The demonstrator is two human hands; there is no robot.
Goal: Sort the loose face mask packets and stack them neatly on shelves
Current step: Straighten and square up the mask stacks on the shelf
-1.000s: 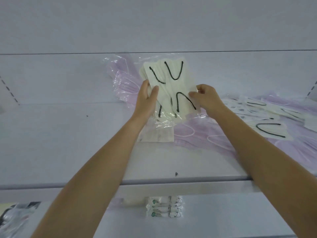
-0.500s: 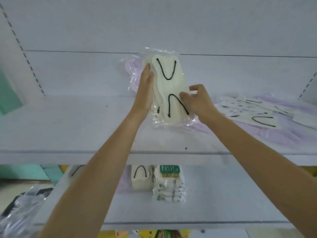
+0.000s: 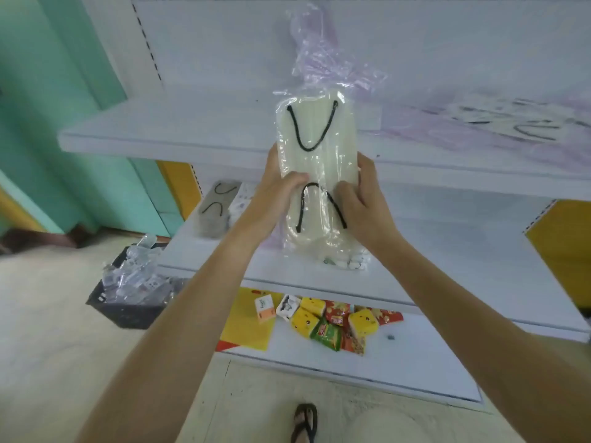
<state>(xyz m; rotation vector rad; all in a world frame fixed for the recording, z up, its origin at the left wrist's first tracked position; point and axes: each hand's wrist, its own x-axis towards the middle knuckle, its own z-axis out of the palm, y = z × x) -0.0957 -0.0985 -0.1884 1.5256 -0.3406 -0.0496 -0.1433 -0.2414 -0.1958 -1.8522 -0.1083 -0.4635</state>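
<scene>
- Now both hands are holding a cream mask packet [image 3: 316, 145] upright in front of the upper shelf [image 3: 160, 132], its top rising past the shelf's front edge and its bottom hanging before the middle shelf [image 3: 447, 251].
- The left hand [image 3: 275, 193] is gripping the packet's left edge, thumb lying across the clear wrap between the two black ear loops, with its fingers curling behind, out of sight.
- The right hand [image 3: 361, 199] is gripping the right edge, with fingers [image 3: 366, 164] curling round the side and the thumb pressing on the front.
- A purple packet [image 3: 323, 55] in crinkled clear plastic is sticking up behind the cream one; it seems to be caught in the same grip, though the contact is hidden.
- Loose packets [image 3: 511, 126], cream and purple, are lying blurred toward the right end of the upper shelf.
- A grey mask stack [image 3: 217, 209] is sitting at the left end of the middle shelf.
- Snack packs [image 3: 332, 324] are lying on the bottom shelf [image 3: 431, 356].
- A black crate [image 3: 128, 308] holding clear wrappers is standing on the floor by the shelves' left corner.
</scene>
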